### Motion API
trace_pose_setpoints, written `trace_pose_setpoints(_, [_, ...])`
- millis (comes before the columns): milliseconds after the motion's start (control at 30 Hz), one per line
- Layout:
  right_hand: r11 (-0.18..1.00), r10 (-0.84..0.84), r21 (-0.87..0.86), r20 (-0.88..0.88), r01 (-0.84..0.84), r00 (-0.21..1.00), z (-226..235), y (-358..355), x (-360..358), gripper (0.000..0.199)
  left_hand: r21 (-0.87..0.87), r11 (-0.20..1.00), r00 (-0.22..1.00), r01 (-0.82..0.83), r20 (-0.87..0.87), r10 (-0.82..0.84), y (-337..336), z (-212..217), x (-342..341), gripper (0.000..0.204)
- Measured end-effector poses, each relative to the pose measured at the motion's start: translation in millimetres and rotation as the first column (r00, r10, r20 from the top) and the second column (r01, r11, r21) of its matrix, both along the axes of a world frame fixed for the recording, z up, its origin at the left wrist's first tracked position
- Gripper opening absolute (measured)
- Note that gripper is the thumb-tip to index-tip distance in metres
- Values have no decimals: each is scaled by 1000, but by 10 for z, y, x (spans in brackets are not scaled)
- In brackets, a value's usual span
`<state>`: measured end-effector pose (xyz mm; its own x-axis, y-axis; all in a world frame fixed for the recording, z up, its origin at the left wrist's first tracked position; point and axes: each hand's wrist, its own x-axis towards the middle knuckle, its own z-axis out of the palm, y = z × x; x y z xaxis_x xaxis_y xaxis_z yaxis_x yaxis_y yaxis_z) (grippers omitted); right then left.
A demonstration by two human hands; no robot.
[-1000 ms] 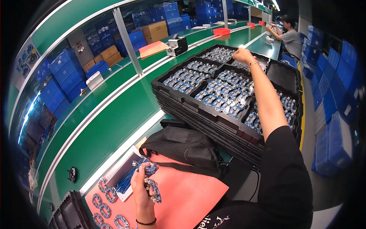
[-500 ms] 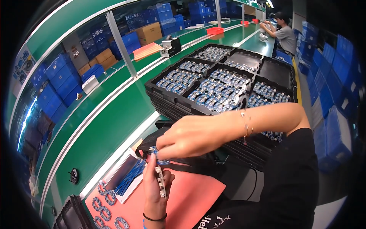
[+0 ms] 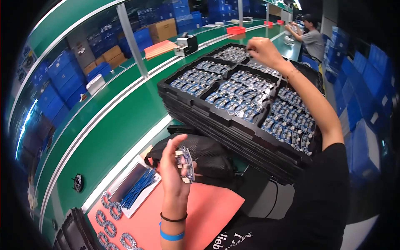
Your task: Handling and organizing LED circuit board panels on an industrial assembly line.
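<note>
My left hand (image 3: 173, 171) is raised over the red mat (image 3: 200, 216) and grips a small stack of blue round circuit boards (image 3: 186, 163) edge-up. My right hand (image 3: 263, 50) is stretched far out over the stack of black trays (image 3: 200, 106), at the far compartment, pinching a small thin piece between the fingertips. The tray compartments are filled with several blue circuit boards (image 3: 239, 98).
A white tray of blue wire ties (image 3: 135, 189) lies left of the mat, with loose ring-shaped boards (image 3: 109, 216) beside it. A black bag (image 3: 208, 156) sits before the trays. The green conveyor (image 3: 108, 129) runs left. Another person (image 3: 310, 35) works at the far end. Blue crates (image 3: 362, 108) line the right.
My right hand has left the boards in my left hand and reached back out to the far tray compartment. My left hand has stayed raised with the stack.
</note>
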<state>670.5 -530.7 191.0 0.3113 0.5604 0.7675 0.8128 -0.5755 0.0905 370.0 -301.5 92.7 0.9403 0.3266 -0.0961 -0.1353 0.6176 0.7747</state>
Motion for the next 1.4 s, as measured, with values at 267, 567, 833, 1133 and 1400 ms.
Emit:
trace_pose_setpoints(267, [749,-612,-331,-12,574,791,-508,-1033,761,15,-120,991,992,-55,110,69,-104,152,207,32])
trace_pose_setpoints(567, [581,-798,-694,-382,426,467,-197,-1019,847,35,-171,983,984,-67,150,93,-79,213,275,31])
trace_pose_setpoints(833, [647,-755,-694,-525,315,392,-123,-1067,844,34,-220,974,952,52,306,18,-36,117,286,29])
trace_pose_setpoints(1133, [563,-814,-687,-363,460,454,-284,-959,646,34,-177,981,957,81,290,-26,-39,103,232,28])
trace_pose_setpoints(1400, [491,-864,-701,-312,517,396,-193,-889,577,44,-175,981,953,84,303,-27,-46,72,238,27])
